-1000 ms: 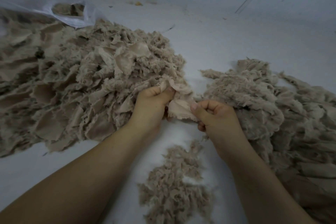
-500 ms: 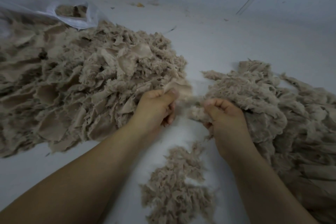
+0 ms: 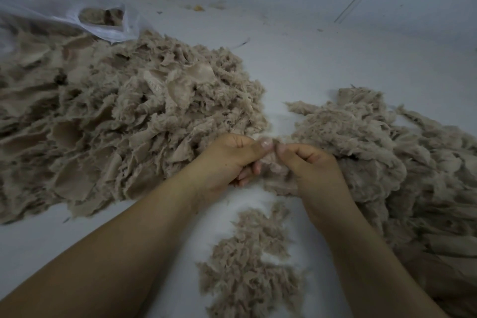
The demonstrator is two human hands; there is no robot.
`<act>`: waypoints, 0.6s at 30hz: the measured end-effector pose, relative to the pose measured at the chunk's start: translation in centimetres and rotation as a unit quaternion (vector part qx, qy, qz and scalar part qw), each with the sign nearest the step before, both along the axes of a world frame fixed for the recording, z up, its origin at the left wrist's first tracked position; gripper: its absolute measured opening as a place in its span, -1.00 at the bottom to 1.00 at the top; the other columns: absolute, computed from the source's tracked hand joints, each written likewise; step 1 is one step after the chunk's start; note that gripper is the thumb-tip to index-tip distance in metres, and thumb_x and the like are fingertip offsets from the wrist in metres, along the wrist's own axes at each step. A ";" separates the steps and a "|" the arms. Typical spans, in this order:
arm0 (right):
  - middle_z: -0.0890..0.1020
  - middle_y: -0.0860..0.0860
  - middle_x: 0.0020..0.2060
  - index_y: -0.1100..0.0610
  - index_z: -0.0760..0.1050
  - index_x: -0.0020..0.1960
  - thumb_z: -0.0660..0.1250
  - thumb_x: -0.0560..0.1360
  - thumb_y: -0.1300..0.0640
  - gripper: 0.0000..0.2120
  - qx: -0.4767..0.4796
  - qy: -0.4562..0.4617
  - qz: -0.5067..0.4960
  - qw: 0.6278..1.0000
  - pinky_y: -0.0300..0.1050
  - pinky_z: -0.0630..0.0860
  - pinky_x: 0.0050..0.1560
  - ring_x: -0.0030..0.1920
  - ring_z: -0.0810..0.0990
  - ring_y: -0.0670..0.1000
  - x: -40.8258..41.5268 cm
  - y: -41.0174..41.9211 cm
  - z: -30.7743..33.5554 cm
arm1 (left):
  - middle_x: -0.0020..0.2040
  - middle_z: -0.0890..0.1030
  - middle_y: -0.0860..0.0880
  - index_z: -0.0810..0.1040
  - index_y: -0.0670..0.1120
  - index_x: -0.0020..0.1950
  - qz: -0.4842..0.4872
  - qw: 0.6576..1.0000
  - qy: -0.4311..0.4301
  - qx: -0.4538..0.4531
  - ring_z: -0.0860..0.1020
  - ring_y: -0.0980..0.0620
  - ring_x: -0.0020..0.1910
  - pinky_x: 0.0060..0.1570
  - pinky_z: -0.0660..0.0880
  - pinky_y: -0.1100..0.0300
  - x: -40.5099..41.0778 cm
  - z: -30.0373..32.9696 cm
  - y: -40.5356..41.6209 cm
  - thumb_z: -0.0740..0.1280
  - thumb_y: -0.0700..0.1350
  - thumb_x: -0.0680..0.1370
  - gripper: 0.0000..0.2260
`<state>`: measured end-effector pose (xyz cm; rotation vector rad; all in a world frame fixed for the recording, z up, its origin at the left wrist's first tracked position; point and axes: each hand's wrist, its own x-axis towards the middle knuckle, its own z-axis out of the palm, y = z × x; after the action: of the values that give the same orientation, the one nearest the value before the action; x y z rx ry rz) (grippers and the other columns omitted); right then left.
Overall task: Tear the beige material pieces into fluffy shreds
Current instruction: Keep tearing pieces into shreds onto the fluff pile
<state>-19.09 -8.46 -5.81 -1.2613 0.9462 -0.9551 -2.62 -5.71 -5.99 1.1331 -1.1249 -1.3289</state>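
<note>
A big heap of beige material pieces (image 3: 116,121) covers the left of the white surface. A second heap of fluffier beige shreds (image 3: 387,152) lies on the right. Between the two heaps my left hand (image 3: 229,160) and my right hand (image 3: 312,170) meet thumb to thumb, and both pinch one small beige piece (image 3: 271,165). Most of that piece is hidden behind my fingers. A small patch of loose shreds (image 3: 247,263) lies below my hands, between my forearms.
A clear plastic bag (image 3: 77,10) with some beige material inside lies at the back left, touching the big heap. White floor (image 3: 322,59) stretches behind the heaps up to a pale wall. A few small scraps (image 3: 198,8) lie near the wall.
My hands had pulled apart with the piece stretched between them; now they have come back together, thumbs touching, and pinch the piece again.
</note>
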 end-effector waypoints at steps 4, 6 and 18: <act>0.65 0.30 -0.23 0.04 0.74 -0.19 0.40 0.56 0.12 -0.80 0.012 0.004 -0.027 1.000 0.10 0.58 -0.15 -0.19 0.58 0.15 0.2 -0.1 -0.1 | -0.57 0.24 -0.04 0.45 -0.10 -0.44 0.081 0.995 0.060 -0.003 0.24 0.00 -0.55 -0.54 0.26 0.26 0.0 -0.4 -0.2 0.31 0.14 0.51 -0.58; 0.66 0.17 -0.28 0.06 0.73 -0.23 0.40 0.55 0.15 -0.79 0.014 -0.001 -0.040 0.999 0.01 0.60 -0.16 -0.21 0.58 0.11 0.3 -0.2 -0.2 | -0.57 0.23 -0.05 0.43 -0.12 -0.43 0.105 0.991 0.084 -0.012 0.22 -0.01 -0.55 -0.55 0.26 0.26 0.0 -0.5 -0.3 0.28 0.12 0.55 -0.57; 0.73 0.16 -0.24 0.10 0.74 -0.21 0.43 0.50 0.09 -0.83 0.005 -0.046 -0.022 0.999 -0.18 0.64 -0.24 -0.21 0.74 0.07 -0.1 -0.1 -0.3 | -0.54 0.49 -0.15 0.48 -0.17 -0.37 0.027 0.986 -0.161 0.022 0.42 -0.01 -0.61 -0.58 0.39 0.23 -1.4 0.5 0.4 0.45 0.23 0.37 -0.53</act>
<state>-19.24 -8.58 -6.09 -1.1813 0.9080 -1.0326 -4.03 -5.35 -5.49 1.4388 -1.2897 -1.1587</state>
